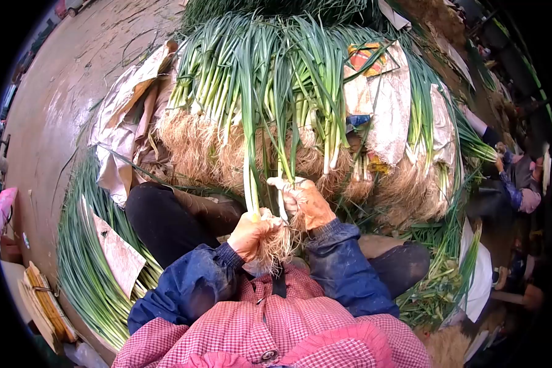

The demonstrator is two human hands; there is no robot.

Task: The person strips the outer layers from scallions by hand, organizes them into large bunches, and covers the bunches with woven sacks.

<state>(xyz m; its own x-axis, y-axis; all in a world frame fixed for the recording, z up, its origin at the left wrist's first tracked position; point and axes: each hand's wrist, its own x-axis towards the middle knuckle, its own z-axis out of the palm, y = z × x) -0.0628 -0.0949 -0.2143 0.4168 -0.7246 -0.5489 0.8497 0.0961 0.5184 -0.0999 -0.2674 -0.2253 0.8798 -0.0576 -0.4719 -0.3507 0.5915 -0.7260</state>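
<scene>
My left hand (251, 234) is closed round the white lower stalks of some long green onions (248, 153), just above their hairy roots (276, 246). Close to its right, my right hand (306, 201) is closed on another green onion stalk (281, 147), with roots hanging below the fingers. The leaves of both point away from me, over a large heap of green onions (214, 80) whose tangled brown roots (190, 144) face me. Where the fingers wrap the stalks, parts of the stems are hidden.
More green onions (98, 264) lie at the left, under a pale cloth (118, 254). Sacking (119, 135) and another cloth (391, 104) lie by the heap. Loose leaves (432, 276) are piled at the right. Another person (524, 184) is at the far right. Wet ground (61, 116) stretches left.
</scene>
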